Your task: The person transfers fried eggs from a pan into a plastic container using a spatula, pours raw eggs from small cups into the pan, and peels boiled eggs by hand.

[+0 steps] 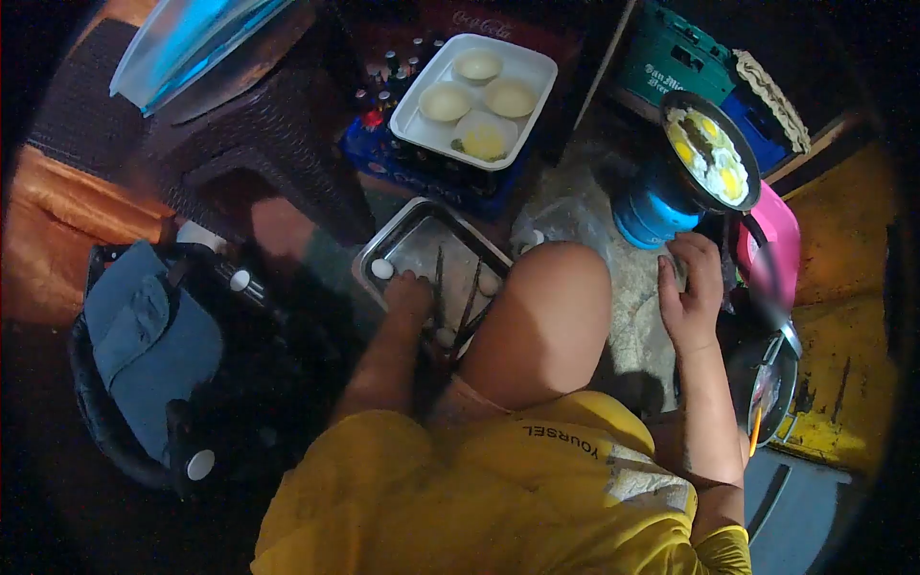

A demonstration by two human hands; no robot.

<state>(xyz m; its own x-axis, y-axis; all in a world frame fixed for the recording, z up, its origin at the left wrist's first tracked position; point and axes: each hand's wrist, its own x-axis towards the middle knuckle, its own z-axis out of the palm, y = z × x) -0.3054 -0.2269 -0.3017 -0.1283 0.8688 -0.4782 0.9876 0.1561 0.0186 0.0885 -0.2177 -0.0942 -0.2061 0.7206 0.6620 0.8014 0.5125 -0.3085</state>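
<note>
My left hand (410, 293) reaches into a metal tray (418, 215) on the floor, its fingers bunched together; what they hold, if anything, is hidden. Near those fingers lies a white egg (382, 268). A second egg (446, 337) rests lower in the tray, and a browner egg (489, 285) is by my knee. Two long dark sticks or tong arms (468, 305) lie across the tray. My right hand (692, 292) hovers with loosely curled, parted fingers below a black frying pan (674, 108), holding nothing. Several fried eggs (707, 153) with yellow yolks sit in the pan.
The pan stands over a blue gas canister (652, 213). A white tray (548, 91) with several pale bowls sits on a crate of bottles (388, 88). A pink basin (781, 235) and another pan (784, 393) are at right. A blue-grey bag (153, 335) lies left.
</note>
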